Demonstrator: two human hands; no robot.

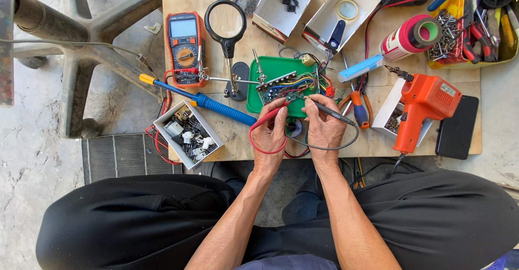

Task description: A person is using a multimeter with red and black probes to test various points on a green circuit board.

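Over circuit board [286, 88]: both hands' probes touching

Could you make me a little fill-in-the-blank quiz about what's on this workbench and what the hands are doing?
1. The left hand holds a probe coloured ____.
2. The right hand holds a probe coloured ____.
3. Both probe tips meet the circuit board, which lies on a ____ mat.
4. The soldering gun at right is ____.

Missing words: red; black; green; orange
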